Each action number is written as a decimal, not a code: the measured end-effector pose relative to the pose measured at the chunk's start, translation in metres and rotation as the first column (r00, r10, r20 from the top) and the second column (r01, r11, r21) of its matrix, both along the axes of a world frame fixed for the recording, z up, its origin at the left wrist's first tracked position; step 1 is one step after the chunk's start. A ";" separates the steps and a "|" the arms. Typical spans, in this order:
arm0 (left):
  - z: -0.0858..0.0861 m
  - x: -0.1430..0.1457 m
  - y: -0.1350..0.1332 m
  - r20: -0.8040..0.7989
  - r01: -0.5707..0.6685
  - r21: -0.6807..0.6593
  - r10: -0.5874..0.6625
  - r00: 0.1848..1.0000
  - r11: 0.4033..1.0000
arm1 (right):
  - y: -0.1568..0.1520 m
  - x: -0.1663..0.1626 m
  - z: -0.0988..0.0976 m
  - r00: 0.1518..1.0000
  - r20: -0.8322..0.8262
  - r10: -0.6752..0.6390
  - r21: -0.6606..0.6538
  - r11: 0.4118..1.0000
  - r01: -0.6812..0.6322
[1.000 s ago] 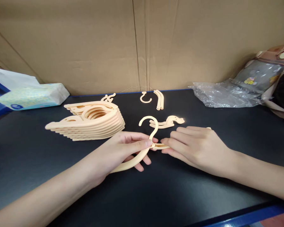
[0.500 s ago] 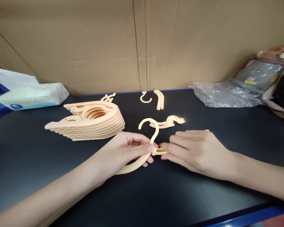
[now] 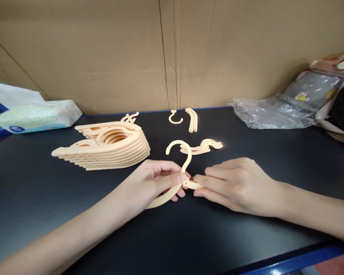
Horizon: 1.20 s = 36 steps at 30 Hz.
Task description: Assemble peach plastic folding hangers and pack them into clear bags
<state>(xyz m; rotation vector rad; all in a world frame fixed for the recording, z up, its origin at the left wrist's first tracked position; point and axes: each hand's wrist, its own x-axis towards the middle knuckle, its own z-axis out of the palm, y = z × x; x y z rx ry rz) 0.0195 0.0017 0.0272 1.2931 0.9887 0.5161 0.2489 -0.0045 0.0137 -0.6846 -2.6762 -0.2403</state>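
Observation:
A cream plastic hanger hook (image 3: 188, 152) stands up between my hands, joined near its base to a curved hanger arm (image 3: 167, 196). My left hand (image 3: 157, 179) pinches this joint, thumb in front and fingers behind. From the right, my right hand (image 3: 235, 185) is closed on a second hanger arm (image 3: 192, 185), whose end with a small hole meets the joint; most of that arm is hidden by the fingers. Just behind my hands, a few loose hanger parts (image 3: 202, 147) lie on the black table.
A stack of folded cream hangers (image 3: 117, 154) stands at left. Farther back lie a loose hook (image 3: 176, 120), straight arm pieces (image 3: 192, 120) and small parts (image 3: 130, 117). A tissue pack (image 3: 37, 116) is at back left. Clear plastic wrap (image 3: 269, 112) and a bottle (image 3: 312, 86) are at back right.
The arm piece in my right hand has turned a little, so its holed end now shows at the joint. Both hands keep their grip in nearly the same place.

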 end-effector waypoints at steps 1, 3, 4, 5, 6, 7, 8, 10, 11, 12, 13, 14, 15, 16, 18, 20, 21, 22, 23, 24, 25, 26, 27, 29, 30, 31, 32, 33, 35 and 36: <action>-0.001 0.000 0.000 0.003 0.003 0.007 -0.003 1.000 1.000 | 0.000 0.000 0.000 1.000 0.003 -0.001 -0.004 1.000 0.001; -0.002 0.000 -0.001 -0.002 0.005 0.022 -0.005 1.000 1.000 | -0.001 -0.001 0.000 1.000 0.000 -0.004 -0.005 1.000 0.004; -0.002 0.000 -0.002 -0.013 0.007 0.035 -0.007 1.000 0.999 | -0.001 -0.001 0.000 1.000 -0.003 -0.006 -0.004 1.000 0.006; -0.002 0.001 -0.003 -0.031 0.010 0.047 -0.009 0.999 0.999 | -0.001 -0.001 0.000 1.000 -0.009 -0.007 -0.002 1.000 0.007; -0.001 0.001 -0.003 -0.048 0.015 0.058 -0.012 0.999 0.998 | -0.001 -0.001 -0.001 1.000 -0.013 -0.007 -0.004 1.000 0.007; -0.001 0.002 -0.004 -0.059 0.021 0.066 -0.017 0.998 0.998 | -0.001 -0.001 -0.001 1.000 -0.018 -0.007 -0.009 1.000 0.006; -0.001 0.002 -0.004 -0.062 0.027 0.069 -0.023 0.998 0.997 | -0.001 -0.002 -0.001 1.000 -0.024 -0.005 -0.016 1.000 0.005; -0.001 0.004 -0.005 -0.062 0.034 0.060 -0.030 0.998 0.998 | -0.001 -0.001 -0.001 0.999 -0.032 -0.006 -0.035 0.999 0.005; -0.001 0.004 -0.005 -0.065 0.035 0.059 -0.031 0.997 0.998 | -0.001 -0.001 -0.002 0.999 -0.036 -0.006 -0.042 0.999 0.004; -0.001 0.004 -0.005 -0.074 0.037 0.063 -0.033 0.997 0.997 | -0.001 -0.001 -0.002 0.999 -0.039 -0.005 -0.046 0.999 0.003; -0.001 0.005 -0.006 -0.091 0.040 0.068 -0.034 0.995 0.997 | -0.001 -0.001 -0.002 0.999 -0.042 -0.005 -0.050 0.999 0.003; -0.002 0.004 -0.006 -0.108 0.045 0.077 -0.036 0.993 0.996 | -0.001 -0.001 -0.002 0.999 -0.042 -0.005 -0.053 0.999 0.003; -0.002 0.004 -0.006 -0.123 0.049 0.087 -0.038 0.992 0.995 | -0.001 -0.001 -0.002 0.999 -0.041 -0.006 -0.057 0.998 0.003; -0.002 0.004 -0.007 -0.133 0.056 0.095 -0.043 0.990 0.994 | -0.001 -0.001 -0.001 0.999 -0.040 -0.006 -0.062 0.998 0.003; -0.002 0.004 -0.007 -0.144 0.069 0.102 -0.054 0.988 0.992 | -0.001 -0.001 -0.001 0.999 -0.037 -0.008 -0.069 0.998 0.005; -0.001 0.003 -0.007 -0.146 0.081 0.105 -0.065 0.987 0.991 | -0.001 -0.001 -0.001 0.999 -0.035 -0.009 -0.077 0.997 0.007; -0.001 0.003 -0.007 -0.142 0.088 0.110 -0.072 0.987 0.990 | 0.000 -0.001 -0.001 0.999 -0.036 -0.009 -0.083 0.997 0.006; 0.000 0.004 -0.007 -0.138 0.093 0.117 -0.077 0.987 0.989 | 0.000 -0.001 -0.001 0.999 -0.038 -0.010 -0.089 0.996 0.007; 0.000 0.004 -0.007 -0.137 0.098 0.121 -0.081 0.987 0.988 | 0.000 -0.001 -0.001 0.999 -0.039 -0.012 -0.098 0.995 0.008; 0.000 0.004 -0.007 -0.134 0.101 0.125 -0.085 0.987 0.987 | 0.000 0.000 -0.001 0.999 -0.040 -0.012 -0.105 0.994 0.008; 0.000 0.004 -0.007 -0.127 0.104 0.128 -0.087 0.988 0.986 | 0.000 0.000 -0.001 0.999 -0.040 -0.012 -0.109 0.994 0.007; 0.000 0.004 -0.008 -0.121 0.103 0.130 -0.088 0.989 0.986 | 0.000 0.000 -0.001 0.999 -0.037 -0.013 -0.111 0.994 0.008; -0.001 0.003 -0.008 -0.114 0.102 0.128 -0.088 0.990 0.986 | 0.000 0.000 -0.002 0.999 -0.036 -0.012 -0.109 0.994 0.008; -0.002 0.003 -0.008 -0.098 0.101 0.123 -0.089 0.991 0.987 | 0.001 0.000 -0.002 0.999 -0.039 -0.012 -0.095 0.995 0.008; -0.002 0.003 -0.008 -0.096 0.103 0.119 -0.092 0.991 0.988 | 0.001 0.000 -0.002 0.999 -0.045 -0.013 -0.086 0.996 0.009; -0.003 0.003 -0.008 -0.098 0.106 0.114 -0.095 0.991 0.988 | 0.001 0.000 -0.002 0.999 -0.051 -0.015 -0.080 0.997 0.011; -0.003 0.003 -0.008 -0.100 0.109 0.114 -0.097 0.990 0.987 | 0.001 0.000 -0.002 0.998 -0.054 -0.016 -0.078 0.997 0.012; -0.004 0.003 -0.007 -0.099 0.112 0.118 -0.101 0.990 0.987 | 0.001 0.000 -0.002 0.998 -0.056 -0.018 -0.078 0.997 0.013; -0.004 0.003 -0.006 -0.094 0.118 0.127 -0.106 0.990 0.985 | 0.002 0.001 -0.001 0.998 -0.052 -0.019 -0.089 0.996 0.014; -0.004 0.004 -0.006 -0.091 0.121 0.130 -0.110 0.990 0.984 | 0.002 0.001 -0.001 0.999 -0.051 -0.018 -0.093 0.996 0.013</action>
